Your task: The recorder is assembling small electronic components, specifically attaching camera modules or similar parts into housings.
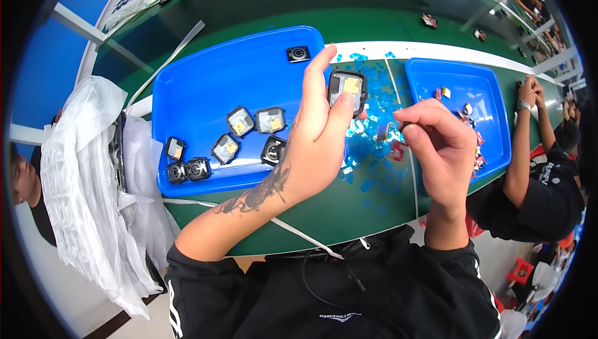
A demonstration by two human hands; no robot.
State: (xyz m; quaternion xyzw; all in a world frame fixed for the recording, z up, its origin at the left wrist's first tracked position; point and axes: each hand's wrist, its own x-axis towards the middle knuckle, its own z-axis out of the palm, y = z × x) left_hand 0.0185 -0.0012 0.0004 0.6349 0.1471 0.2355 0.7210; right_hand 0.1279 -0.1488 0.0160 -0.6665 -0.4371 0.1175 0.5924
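My left hand [317, 133] is raised over the right edge of a large blue tray [205, 90]. Its thumb presses on a black square watch case [347, 90] with a yellow label inside. To its right, my right hand [442, 146] has thumb and forefinger pinched together. A small dark bit shows at those fingertips, too small to name. Several similar watch cases [270, 119] lie in the large tray, some showing yellow labels, others a round dark part. One more case [298, 53] sits near the tray's far right corner.
Blue film scraps [374, 180] litter the green table [299, 214] between the trays. A smaller blue tray [430, 77] holds small red, silver and yellow parts. White wrapping sheets [93, 171] hang at the left. A co-worker's hands [529, 93] are at the far right; another person stands at the left edge.
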